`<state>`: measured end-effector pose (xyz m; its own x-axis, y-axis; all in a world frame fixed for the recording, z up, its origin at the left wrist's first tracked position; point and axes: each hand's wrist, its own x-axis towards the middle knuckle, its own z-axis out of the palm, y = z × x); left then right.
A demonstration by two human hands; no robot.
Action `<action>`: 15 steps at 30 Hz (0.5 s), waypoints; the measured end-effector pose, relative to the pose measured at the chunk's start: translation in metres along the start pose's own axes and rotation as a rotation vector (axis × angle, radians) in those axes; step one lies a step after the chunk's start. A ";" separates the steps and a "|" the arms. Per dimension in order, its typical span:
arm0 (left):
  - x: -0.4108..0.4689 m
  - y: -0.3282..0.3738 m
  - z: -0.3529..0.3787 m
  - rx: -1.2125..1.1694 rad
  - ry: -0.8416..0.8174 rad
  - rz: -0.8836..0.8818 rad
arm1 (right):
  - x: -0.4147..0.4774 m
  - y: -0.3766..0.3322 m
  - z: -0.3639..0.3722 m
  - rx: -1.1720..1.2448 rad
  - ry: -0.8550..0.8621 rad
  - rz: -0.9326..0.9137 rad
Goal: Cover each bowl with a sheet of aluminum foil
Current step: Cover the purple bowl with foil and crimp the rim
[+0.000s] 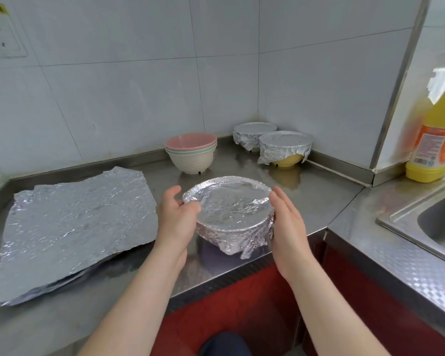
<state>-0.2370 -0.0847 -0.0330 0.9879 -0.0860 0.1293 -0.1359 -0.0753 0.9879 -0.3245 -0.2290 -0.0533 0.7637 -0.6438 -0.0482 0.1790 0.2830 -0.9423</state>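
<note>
Your left hand [176,214] grips the rim of the foil-covered bowl [229,204] at its 9 o'clock, thumb on top. Your right hand [287,222] lies flat-fingered against the wrap at 3 o'clock, probably to crimp it tight. The bowl is near the counter's [242,170] front edge at 6 o'clock, so margin is slim. Spare foil sheets [75,222] lie at 9, uncovered bowls [190,155] at 12, finished bowls [284,145] at 1. Working room lies toward 12.
</note>
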 end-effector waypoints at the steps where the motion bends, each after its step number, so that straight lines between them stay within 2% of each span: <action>1: 0.004 -0.001 -0.003 0.070 0.018 0.023 | 0.001 -0.001 0.002 0.002 0.001 0.003; 3: 0.014 0.000 -0.006 0.075 0.010 0.035 | 0.005 -0.002 0.006 0.002 0.015 0.003; 7: 0.026 0.001 0.001 -0.214 -0.134 -0.108 | 0.009 0.000 0.013 0.020 0.022 0.026; 11: 0.026 -0.007 0.012 -0.383 -0.069 -0.180 | 0.018 0.005 0.016 0.099 0.083 0.037; 15: 0.025 -0.009 0.012 -0.362 -0.053 -0.183 | 0.024 0.006 0.015 0.130 0.103 0.062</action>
<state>-0.2123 -0.0977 -0.0400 0.9868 -0.1552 -0.0470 0.0866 0.2595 0.9619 -0.2952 -0.2321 -0.0550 0.7094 -0.6897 -0.1447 0.2176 0.4097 -0.8859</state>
